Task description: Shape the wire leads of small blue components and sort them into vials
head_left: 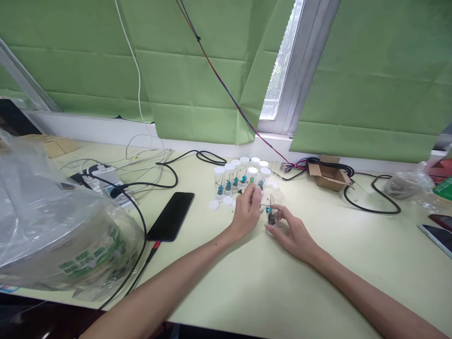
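My right hand [292, 231] has its fingers and thumb around a small clear vial [277, 214] standing on the table. Dark and blue parts with thin wires show inside it. My left hand [247, 209] is closed in a pinch just left of and above that vial; whatever its fingertips hold, if anything, is too small to name. Behind it stands a group of several clear vials [228, 179] with white caps, with blue parts and thin wires inside. Loose white caps [214, 205] lie in front of the group. A small blue part [267, 209] shows between my hands.
A black phone [171, 216] lies to the left, beside a large plastic bag [70, 235] and a power strip [109, 183] with tangled cables. At the back right is an open cardboard box [330, 174] by a black cable [370, 212]. More phones [438, 238] lie at the right edge.
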`<move>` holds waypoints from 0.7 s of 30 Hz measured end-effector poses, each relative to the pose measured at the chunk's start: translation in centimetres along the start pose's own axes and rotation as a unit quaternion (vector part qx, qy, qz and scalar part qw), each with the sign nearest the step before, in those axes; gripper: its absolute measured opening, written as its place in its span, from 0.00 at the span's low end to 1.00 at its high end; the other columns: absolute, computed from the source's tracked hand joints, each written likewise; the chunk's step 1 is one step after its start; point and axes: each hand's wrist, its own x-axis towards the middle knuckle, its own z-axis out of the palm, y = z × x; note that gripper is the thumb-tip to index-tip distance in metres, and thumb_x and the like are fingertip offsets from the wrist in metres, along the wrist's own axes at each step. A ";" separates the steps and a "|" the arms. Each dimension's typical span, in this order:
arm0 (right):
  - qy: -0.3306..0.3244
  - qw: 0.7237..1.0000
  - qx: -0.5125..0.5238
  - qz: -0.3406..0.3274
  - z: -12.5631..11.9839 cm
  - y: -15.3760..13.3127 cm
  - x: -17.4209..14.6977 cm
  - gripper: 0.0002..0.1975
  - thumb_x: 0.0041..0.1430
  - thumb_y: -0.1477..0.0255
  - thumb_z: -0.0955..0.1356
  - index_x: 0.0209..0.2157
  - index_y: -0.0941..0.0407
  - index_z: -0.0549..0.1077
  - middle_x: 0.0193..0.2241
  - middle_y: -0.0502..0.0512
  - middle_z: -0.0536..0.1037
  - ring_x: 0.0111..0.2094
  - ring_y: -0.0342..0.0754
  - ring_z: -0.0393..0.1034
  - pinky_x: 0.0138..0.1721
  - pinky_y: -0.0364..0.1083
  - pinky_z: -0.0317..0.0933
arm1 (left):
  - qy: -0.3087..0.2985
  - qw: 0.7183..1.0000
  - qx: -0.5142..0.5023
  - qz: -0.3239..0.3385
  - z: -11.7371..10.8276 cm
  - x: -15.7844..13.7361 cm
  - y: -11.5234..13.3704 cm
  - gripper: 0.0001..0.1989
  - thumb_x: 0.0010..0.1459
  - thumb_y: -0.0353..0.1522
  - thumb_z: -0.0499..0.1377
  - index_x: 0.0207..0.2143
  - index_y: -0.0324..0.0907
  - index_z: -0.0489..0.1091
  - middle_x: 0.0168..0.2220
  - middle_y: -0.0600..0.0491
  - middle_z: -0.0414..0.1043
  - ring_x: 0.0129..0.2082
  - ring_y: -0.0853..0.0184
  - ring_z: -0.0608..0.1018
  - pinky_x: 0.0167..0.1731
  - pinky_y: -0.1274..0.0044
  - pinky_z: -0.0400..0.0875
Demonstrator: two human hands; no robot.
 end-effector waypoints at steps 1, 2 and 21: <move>0.001 1.000 0.001 0.001 0.0 0.0 0.0 0.22 0.64 0.63 0.66 0.57 0.53 0.61 0.36 0.53 0.74 0.39 0.49 0.71 0.45 0.49 0.67 | 0.003 1.000 -0.002 -0.004 -0.1 -0.1 0.0 0.18 0.68 0.44 0.44 0.30 0.43 0.58 0.24 0.59 0.53 0.21 0.73 0.59 0.23 0.78 0.55; 0.001 1.000 0.002 0.002 0.0 0.0 0.0 0.22 0.64 0.63 0.66 0.57 0.53 0.60 0.35 0.52 0.74 0.39 0.49 0.71 0.45 0.49 0.66 | 0.005 1.000 -0.004 -0.009 -0.2 -0.3 0.0 0.17 0.68 0.44 0.44 0.32 0.43 0.59 0.24 0.59 0.53 0.21 0.73 0.58 0.23 0.78 0.55; 0.018 0.998 -0.032 -0.058 -0.7 -1.0 -0.6 0.19 0.64 0.67 0.64 0.55 0.58 0.65 0.30 0.51 0.71 0.28 0.44 0.66 0.34 0.43 0.65 | 0.039 0.997 -0.010 -0.059 -0.2 -1.3 -0.3 0.19 0.68 0.44 0.45 0.29 0.42 0.60 0.23 0.59 0.52 0.21 0.73 0.58 0.22 0.78 0.53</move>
